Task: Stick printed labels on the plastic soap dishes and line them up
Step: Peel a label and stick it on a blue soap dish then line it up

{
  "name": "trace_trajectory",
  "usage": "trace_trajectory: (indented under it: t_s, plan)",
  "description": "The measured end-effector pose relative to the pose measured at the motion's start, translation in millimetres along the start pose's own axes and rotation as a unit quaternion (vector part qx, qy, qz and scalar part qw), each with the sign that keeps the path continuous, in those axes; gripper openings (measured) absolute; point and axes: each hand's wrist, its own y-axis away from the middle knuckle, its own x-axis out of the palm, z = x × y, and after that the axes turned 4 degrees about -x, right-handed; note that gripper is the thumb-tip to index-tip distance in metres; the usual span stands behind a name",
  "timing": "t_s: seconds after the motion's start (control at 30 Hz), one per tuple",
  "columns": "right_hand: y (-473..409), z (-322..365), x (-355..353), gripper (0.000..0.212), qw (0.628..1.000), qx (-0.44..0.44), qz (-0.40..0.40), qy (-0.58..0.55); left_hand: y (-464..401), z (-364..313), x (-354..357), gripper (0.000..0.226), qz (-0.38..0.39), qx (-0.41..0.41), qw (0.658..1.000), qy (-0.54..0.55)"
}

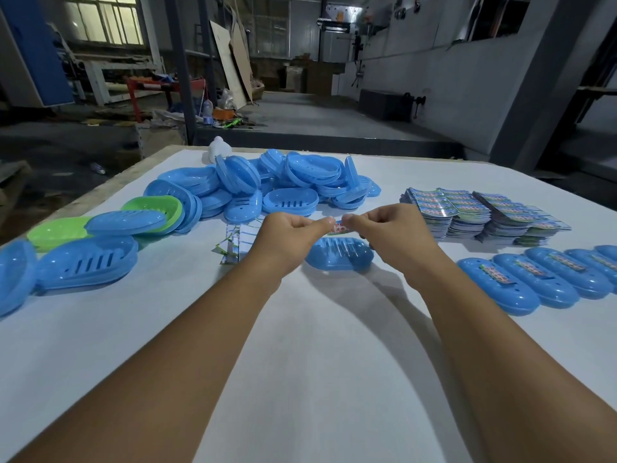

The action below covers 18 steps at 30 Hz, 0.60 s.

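Two bare forearms reach forward over a white desk. The left hand and right hand meet, fingers curled, pinching a small printed label between them, its long axis running left to right. Just below the fingers lies a blue oval plastic soap dish, lengthwise left to right. Right of the fingers, labelled blue dishes stand in a row, with stacked label sheets behind. Beyond the fingers sits a heap of blue dishes; further back, a dim workshop.
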Motion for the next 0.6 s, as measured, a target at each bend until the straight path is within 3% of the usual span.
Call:
trace_trajectory:
  t_s: [0.27, 0.6]
  plan:
    - [-1, -8, 5, 0.049, 0.993, 0.036, 0.027, 0.111, -4, 3, 14, 0.035, -0.042, -0.012, 0.991, -0.128]
    - [-1, -7, 12, 0.032, 0.98, 0.006, 0.006, 0.197, 2, 0, 20, 0.033, -0.073, 0.049, 0.958, -0.273]
